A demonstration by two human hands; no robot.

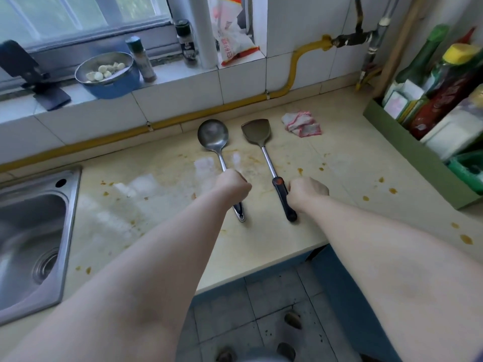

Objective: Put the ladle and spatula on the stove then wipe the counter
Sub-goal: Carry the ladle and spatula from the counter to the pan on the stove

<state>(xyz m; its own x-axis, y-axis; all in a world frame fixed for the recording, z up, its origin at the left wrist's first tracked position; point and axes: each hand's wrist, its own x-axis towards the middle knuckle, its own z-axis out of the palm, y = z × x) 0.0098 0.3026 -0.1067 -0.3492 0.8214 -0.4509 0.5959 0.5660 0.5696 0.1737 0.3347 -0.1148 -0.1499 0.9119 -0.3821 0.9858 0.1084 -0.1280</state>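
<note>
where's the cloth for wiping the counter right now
In the head view, the crumpled pink-edged cloth lies on the counter near the back wall, just right of the spatula blade and left of the green condiment box.

Our two forearms are bare, with no sleeves, watch or bracelets; our left hand (233, 188) and right hand (308, 193) wear no gloves.

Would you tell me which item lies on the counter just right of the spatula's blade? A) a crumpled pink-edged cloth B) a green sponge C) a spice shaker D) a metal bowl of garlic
A: the crumpled pink-edged cloth lies on the counter right of the spatula blade.
</note>
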